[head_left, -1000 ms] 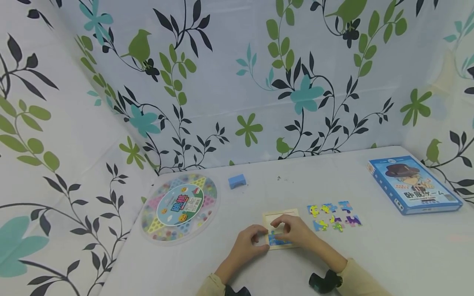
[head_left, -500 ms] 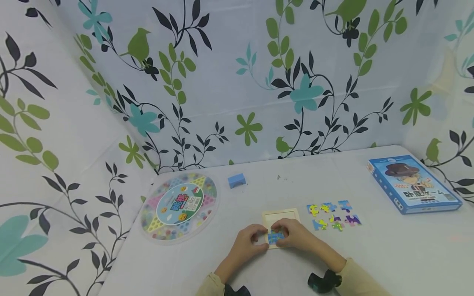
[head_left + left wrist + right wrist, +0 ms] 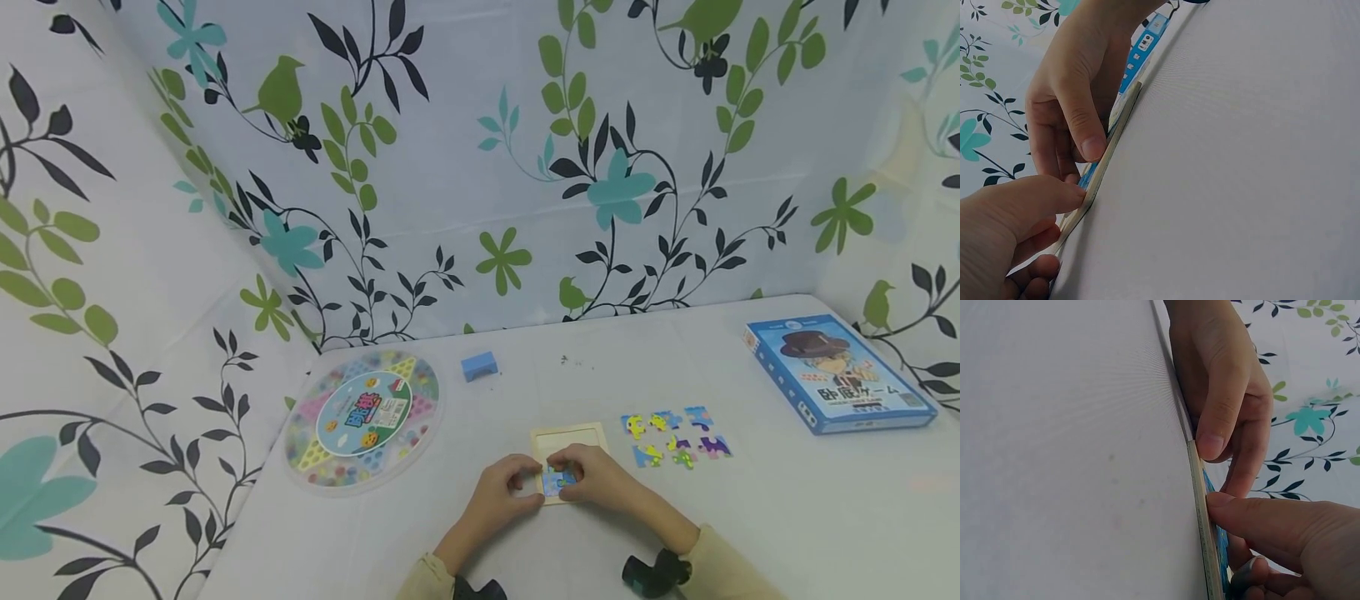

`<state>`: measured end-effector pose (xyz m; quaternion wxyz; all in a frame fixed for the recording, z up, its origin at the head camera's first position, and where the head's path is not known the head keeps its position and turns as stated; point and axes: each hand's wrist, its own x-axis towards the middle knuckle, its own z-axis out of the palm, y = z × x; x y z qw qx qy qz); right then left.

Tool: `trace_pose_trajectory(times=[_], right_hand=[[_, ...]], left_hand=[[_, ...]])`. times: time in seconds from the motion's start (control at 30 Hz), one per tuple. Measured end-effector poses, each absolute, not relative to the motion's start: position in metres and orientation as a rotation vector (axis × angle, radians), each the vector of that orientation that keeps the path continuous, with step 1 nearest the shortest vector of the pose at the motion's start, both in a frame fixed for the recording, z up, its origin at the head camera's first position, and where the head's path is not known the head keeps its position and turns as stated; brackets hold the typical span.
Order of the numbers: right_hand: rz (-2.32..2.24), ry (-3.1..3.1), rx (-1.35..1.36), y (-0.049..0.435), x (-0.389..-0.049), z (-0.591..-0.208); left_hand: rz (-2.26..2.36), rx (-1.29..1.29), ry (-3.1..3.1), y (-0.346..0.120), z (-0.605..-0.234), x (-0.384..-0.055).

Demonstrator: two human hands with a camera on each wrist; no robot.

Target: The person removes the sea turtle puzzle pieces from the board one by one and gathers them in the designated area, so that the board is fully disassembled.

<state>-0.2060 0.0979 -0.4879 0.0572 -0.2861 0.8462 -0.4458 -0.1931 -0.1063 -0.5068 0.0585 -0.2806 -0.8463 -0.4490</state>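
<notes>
The left hand (image 3: 498, 493) holds the left edge of a wooden frame (image 3: 567, 430) on the desk (image 3: 360, 550); the right hand (image 3: 602, 479), fingers curled narrowly, works over blue puzzle pieces (image 3: 556, 482) inside, its grip hidden. Uneven pressure could dislodge neighbouring pieces. The head view displays the loose pieces (image 3: 680, 446); the left wrist view, the frame's near side.

Round case (image 3: 365, 417); blue block (image 3: 479, 367); blue box (image 3: 840, 375)

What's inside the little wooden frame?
Inside the wooden frame, blue puzzle pieces lie in the part nearest the person, and its pale bottom shows farther back. The right hand's grip covers the near right part, so I can't see what's under there.
</notes>
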Motion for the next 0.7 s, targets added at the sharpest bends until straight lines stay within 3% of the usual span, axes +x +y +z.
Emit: trace_pose_trajectory(times=[0.7], right_hand=[[-1.304, 2.595, -0.945, 0.0996, -0.2077, -0.4888]], left_hand=[[-1.347, -0.879, -2.54, -0.1057, -0.5074, -0.1938]])
